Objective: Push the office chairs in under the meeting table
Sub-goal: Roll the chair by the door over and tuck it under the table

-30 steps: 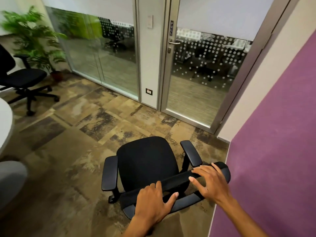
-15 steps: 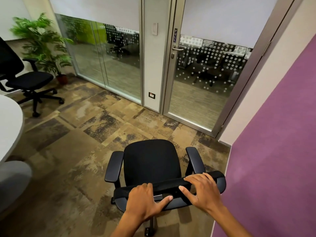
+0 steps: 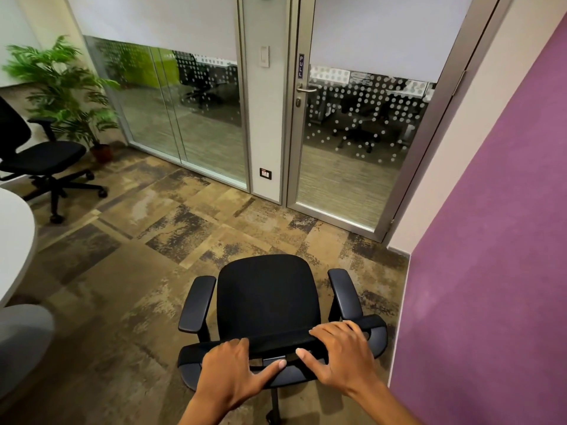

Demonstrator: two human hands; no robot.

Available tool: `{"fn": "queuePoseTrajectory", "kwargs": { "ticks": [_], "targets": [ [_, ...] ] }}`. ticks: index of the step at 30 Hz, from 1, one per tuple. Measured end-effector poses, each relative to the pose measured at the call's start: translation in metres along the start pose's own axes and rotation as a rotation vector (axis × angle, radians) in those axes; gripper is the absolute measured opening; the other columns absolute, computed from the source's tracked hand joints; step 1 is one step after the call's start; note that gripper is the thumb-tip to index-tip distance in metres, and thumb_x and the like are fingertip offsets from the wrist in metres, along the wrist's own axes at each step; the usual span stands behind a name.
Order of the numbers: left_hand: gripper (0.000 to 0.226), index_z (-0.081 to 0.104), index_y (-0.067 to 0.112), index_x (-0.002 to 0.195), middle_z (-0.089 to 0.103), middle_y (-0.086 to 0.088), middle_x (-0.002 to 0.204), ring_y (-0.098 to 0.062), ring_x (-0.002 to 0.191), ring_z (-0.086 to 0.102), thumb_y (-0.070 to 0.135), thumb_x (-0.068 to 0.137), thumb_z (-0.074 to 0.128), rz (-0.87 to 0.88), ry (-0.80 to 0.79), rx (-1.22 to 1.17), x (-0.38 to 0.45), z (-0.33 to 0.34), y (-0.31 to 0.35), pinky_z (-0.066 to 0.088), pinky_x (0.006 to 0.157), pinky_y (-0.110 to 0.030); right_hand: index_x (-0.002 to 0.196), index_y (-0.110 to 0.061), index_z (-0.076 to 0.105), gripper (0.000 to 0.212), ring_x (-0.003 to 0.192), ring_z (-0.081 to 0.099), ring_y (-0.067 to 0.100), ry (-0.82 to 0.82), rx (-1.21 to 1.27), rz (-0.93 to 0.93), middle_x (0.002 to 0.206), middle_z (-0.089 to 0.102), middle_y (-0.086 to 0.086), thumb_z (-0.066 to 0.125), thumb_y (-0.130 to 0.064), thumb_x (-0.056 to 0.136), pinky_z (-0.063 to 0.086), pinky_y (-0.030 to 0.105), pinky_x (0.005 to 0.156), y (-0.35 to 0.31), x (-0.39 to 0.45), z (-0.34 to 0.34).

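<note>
A: What is taking up the room, biggest first?

B: The floor (image 3: 153, 271) is lying open across the middle, patterned in brown and dark patches. A purple wall (image 3: 491, 240) is closing off the right side, and a glass partition (image 3: 184, 118) with a door (image 3: 362, 133) is running along the far side.

A: And the desk?

B: The desk (image 3: 15, 234) is showing only as a rounded white edge at the far left, well apart from the near chair, with bare floor between them.

A: Where is that chair sitting, and which way is it pointing?

B: The chair (image 3: 270, 302) is standing low in the middle, just beside the purple wall. Its seat is facing away from the person, toward the door, and its backrest is running left to right, tilted a little so the right end is sitting higher in view.

A: What are the hands doing?

B: Both are resting on top of the backrest. The left hand (image 3: 236, 372) is lying flat near the left part, fingers spread, thumb reaching inward. The right hand (image 3: 340, 354) is draping over the right part, fingers curled loosely across the top edge; neither is clamping shut.

A: Anything else?

B: A second chair (image 3: 40, 161) is standing far left beyond the desk edge, beside a plant (image 3: 67, 87) in the corner.
</note>
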State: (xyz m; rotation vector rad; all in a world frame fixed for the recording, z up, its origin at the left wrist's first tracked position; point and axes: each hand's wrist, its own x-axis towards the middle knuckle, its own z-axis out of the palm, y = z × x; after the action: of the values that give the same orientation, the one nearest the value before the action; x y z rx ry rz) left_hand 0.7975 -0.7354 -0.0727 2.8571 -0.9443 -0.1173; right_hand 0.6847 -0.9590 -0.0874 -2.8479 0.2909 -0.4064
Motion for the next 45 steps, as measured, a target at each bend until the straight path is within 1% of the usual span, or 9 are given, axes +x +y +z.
{"fn": "queuePoseTrajectory", "kwargs": {
  "ticks": [5, 14, 18, 22, 27, 31, 35, 42, 45],
  "targets": [
    [0.095, 0.060, 0.030, 0.090, 0.065, 0.012, 0.087, -0.008, 0.081, 0.063, 0.106, 0.062, 0.009, -0.036, 0.008, -0.019, -0.019, -0.002, -0.012, 0.051, 0.068, -0.025, 0.106, -0.031, 0.074, 0.067, 0.101, 0.063, 0.004, -0.014, 0.012, 0.000, 0.106, 0.070, -0.019, 0.034, -0.083, 0.089, 0.045, 0.037, 0.100, -0.020, -0.013, 0.001],
    [0.101, 0.061, 0.031, 0.090, 0.067, 0.012, 0.090, -0.006, 0.085, 0.065, 0.106, 0.057, 0.003, -0.152, 0.026, 0.001, -0.086, -0.001, -0.036, 0.038, 0.061, -0.022, 0.106, -0.030, 0.075, 0.068, 0.103, 0.063, 0.004, -0.052, 0.067, -0.088, 0.107, 0.071, -0.018, 0.036, -0.082, 0.089, 0.045, 0.037, 0.100, -0.061, -0.039, 0.005],
    [0.098, 0.063, 0.033, 0.093, 0.066, 0.012, 0.085, -0.004, 0.081, 0.064, 0.106, 0.060, 0.007, -0.235, 0.043, -0.004, -0.116, -0.001, -0.050, 0.046, 0.063, -0.019, 0.104, -0.029, 0.075, 0.066, 0.101, 0.063, 0.004, -0.091, 0.086, -0.159, 0.106, 0.072, -0.017, 0.038, -0.081, 0.089, 0.048, 0.038, 0.098, -0.085, -0.039, 0.010],
    [0.098, 0.066, 0.035, 0.102, 0.069, 0.016, 0.090, -0.002, 0.083, 0.065, 0.105, 0.063, 0.011, -0.297, 0.086, -0.048, -0.145, -0.005, -0.065, 0.050, 0.068, -0.019, 0.106, -0.029, 0.074, 0.069, 0.103, 0.063, 0.006, -0.142, 0.111, -0.227, 0.108, 0.071, -0.016, 0.036, -0.083, 0.088, 0.046, 0.040, 0.101, -0.111, -0.038, 0.016],
    [0.093, 0.064, 0.035, 0.099, 0.067, 0.016, 0.088, -0.003, 0.080, 0.064, 0.104, 0.065, 0.011, -0.367, 0.140, -0.063, -0.173, -0.013, -0.083, 0.049, 0.065, -0.018, 0.107, -0.028, 0.073, 0.073, 0.105, 0.063, 0.008, -0.189, 0.119, -0.300, 0.109, 0.072, -0.014, 0.031, -0.084, 0.088, 0.043, 0.039, 0.102, -0.141, -0.029, 0.023],
    [0.092, 0.068, 0.031, 0.097, 0.070, 0.012, 0.086, -0.006, 0.079, 0.066, 0.101, 0.070, 0.016, -0.422, 0.171, -0.049, -0.196, -0.018, -0.103, 0.053, 0.067, -0.026, 0.108, -0.026, 0.073, 0.079, 0.105, 0.064, 0.011, -0.238, 0.137, -0.381, 0.110, 0.073, -0.011, 0.025, -0.085, 0.088, 0.041, 0.039, 0.101, -0.175, -0.020, 0.029],
    [0.089, 0.072, 0.024, 0.093, 0.072, 0.009, 0.082, -0.011, 0.075, 0.068, 0.097, 0.077, 0.022, -0.488, 0.227, -0.028, -0.218, -0.017, -0.122, 0.052, 0.062, -0.029, 0.109, -0.024, 0.073, 0.085, 0.106, 0.065, 0.012, -0.278, 0.159, -0.458, 0.110, 0.074, -0.009, 0.020, -0.087, 0.087, 0.039, 0.038, 0.102, -0.207, -0.007, 0.039],
    [0.090, 0.073, 0.022, 0.090, 0.072, 0.006, 0.080, -0.014, 0.072, 0.068, 0.094, 0.080, 0.020, -0.576, 0.258, 0.028, -0.243, -0.016, -0.148, 0.053, 0.063, -0.032, 0.106, -0.025, 0.074, 0.080, 0.102, 0.066, 0.012, -0.285, 0.145, -0.553, 0.106, 0.074, -0.009, 0.024, -0.086, 0.088, 0.042, 0.037, 0.097, -0.247, 0.004, 0.060],
    [0.085, 0.075, 0.020, 0.092, 0.073, 0.005, 0.080, -0.016, 0.072, 0.069, 0.090, 0.083, 0.027, -0.606, 0.300, 0.045, -0.260, -0.016, -0.158, 0.053, 0.064, -0.033, 0.107, -0.027, 0.073, 0.081, 0.103, 0.065, 0.012, -0.283, 0.138, -0.601, 0.107, 0.074, -0.010, 0.023, -0.087, 0.087, 0.042, 0.037, 0.098, -0.267, 0.006, 0.070]
  ]
}}
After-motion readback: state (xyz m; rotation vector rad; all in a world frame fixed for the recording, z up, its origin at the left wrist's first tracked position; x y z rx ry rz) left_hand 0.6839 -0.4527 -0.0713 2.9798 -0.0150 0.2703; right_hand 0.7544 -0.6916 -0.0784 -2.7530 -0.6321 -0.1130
